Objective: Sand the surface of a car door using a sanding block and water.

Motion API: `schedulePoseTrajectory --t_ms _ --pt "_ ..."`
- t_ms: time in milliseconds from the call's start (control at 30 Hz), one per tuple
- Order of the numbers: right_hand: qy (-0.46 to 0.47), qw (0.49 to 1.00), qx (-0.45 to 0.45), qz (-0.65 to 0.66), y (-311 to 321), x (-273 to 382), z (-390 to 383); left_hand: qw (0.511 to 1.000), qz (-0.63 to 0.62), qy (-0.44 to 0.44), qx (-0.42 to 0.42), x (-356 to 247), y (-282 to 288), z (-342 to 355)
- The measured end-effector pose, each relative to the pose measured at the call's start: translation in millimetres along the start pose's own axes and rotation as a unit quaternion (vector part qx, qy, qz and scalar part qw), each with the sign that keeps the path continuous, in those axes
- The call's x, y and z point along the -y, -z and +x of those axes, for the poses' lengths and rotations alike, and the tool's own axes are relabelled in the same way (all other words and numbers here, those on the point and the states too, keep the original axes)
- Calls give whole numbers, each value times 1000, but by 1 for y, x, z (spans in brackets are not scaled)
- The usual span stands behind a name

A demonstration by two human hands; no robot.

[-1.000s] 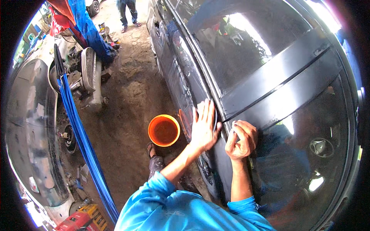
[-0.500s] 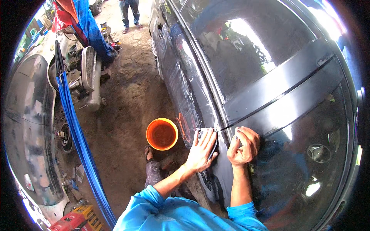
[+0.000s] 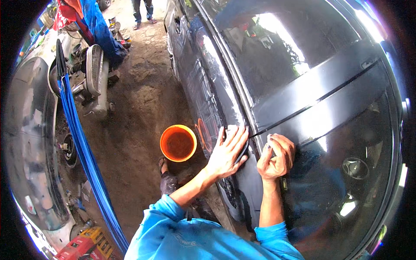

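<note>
My left hand (image 3: 226, 152) lies flat over the dark car's side (image 3: 219, 97), just below the window ledge. Its fingers point away from me. Under the palm, between thumb and forefinger, shows the curved edge of a dark flat pad (image 3: 245, 150); most of it is hidden. My right hand (image 3: 277, 157) is closed with curled fingers, thumb against fingertips, beside the window ledge and near the door seam. Whatever it may pinch is too small to make out. The car's paint has dull, whitish patches ahead of my left hand, and an orange mark (image 3: 203, 132) sits low beside it.
An orange bucket (image 3: 194, 145) holding brownish liquid stands on the dirt floor by my foot (image 3: 163, 165). Further left hang blue straps (image 3: 84, 145), with car parts (image 3: 93, 76) and another car body (image 3: 32, 143) beyond. A person (image 3: 142, 11) stands at the far end.
My left hand has slid forward and slightly right along the car, the dark pad edge moving with it. The right hand stays curled by the ledge. The view has shifted slightly.
</note>
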State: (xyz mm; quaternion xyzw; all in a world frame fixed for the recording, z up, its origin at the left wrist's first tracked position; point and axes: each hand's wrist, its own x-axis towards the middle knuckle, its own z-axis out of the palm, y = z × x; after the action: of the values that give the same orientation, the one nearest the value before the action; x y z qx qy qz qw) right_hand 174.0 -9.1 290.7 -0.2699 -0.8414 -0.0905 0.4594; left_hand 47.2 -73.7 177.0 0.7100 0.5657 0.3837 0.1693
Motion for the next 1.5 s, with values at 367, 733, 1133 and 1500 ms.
schedulePoseTrajectory --t_ms 367,733,1133,1500 --pt "5 1000 -9 15 -3 1 1 989 35 -129 59 53 9 -13" --pt "4 1000 -3 2 -3 -2 -2 999 -37 0 17 28 -24 -19" --pt "-5 1000 4 -8 4 0 -4 971 -95 209 -66 -22 -28 22" --pt "-15 1000 9 -4 1 0 3 958 -49 242 -148 8 -29 64"
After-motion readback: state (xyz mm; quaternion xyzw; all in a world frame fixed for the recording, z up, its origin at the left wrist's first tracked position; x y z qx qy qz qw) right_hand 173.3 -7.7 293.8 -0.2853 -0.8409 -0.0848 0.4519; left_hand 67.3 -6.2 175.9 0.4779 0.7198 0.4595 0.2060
